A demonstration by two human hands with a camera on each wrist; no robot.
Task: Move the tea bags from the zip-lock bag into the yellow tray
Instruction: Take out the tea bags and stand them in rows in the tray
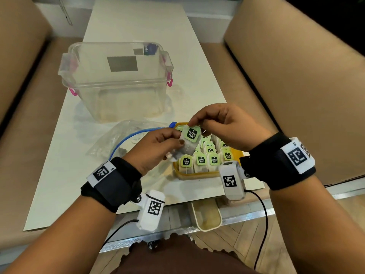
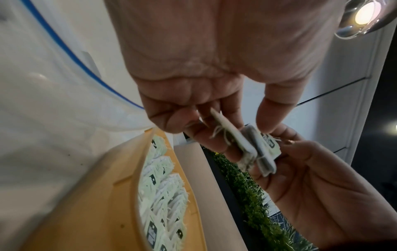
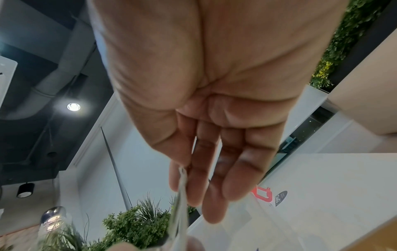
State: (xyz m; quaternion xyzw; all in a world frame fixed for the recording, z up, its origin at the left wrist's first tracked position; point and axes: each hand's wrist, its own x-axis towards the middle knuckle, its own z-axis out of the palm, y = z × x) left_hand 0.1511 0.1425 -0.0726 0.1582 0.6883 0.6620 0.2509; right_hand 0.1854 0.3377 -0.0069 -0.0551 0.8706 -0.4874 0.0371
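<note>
Bright, even light; wrist views blurred, distorted.

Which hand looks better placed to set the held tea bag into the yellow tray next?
Probably the right hand: it pinches the tea bag by its green tag and hovers directly over the yellow tray. The left hand grips the bag's lower part, beside the tray's left edge.

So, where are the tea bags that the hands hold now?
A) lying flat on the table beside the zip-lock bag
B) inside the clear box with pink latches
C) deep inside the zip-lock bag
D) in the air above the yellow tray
D: the left hand and the right hand both pinch the tea bags, lifted over the yellow tray, which already has rows of bags.
</note>
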